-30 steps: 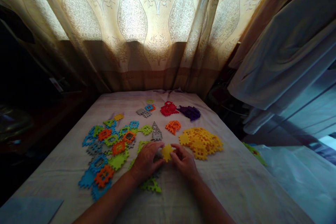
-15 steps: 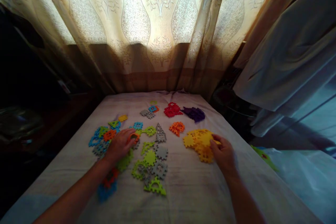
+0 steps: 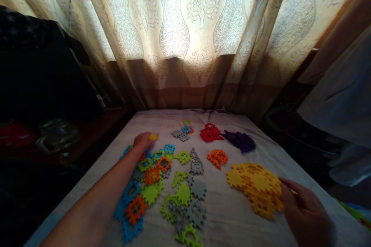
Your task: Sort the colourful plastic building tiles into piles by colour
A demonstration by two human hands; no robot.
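My left hand [image 3: 142, 141] reaches to the far left of the table, its fingers closed at a small yellow interlocking tile [image 3: 153, 137] that is partly hidden. My right hand [image 3: 304, 206] is at the right edge of a heap of yellow tiles [image 3: 255, 183], thumb and fingers pinched on a yellow tile that is mostly covered by the hand. Under and beside my left forearm lie blue tiles [image 3: 131, 191], orange tiles [image 3: 136, 209] and green tiles [image 3: 152, 192], loosely piled. Green and grey tiles [image 3: 197, 212] spread over the middle.
Farther back are red tiles [image 3: 210, 132], dark purple tiles [image 3: 240, 141], orange tiles [image 3: 217, 158] and a small grey group [image 3: 180, 135]. A pale cloth [image 3: 226, 224] covers the table. A curtain [image 3: 199, 73] hangs behind it. Dark furniture stands at the left.
My left hand has moved from the orange tile in the mixed pile to the yellow tile farther back. The right hand stays at the yellow heap. The view has turned left.
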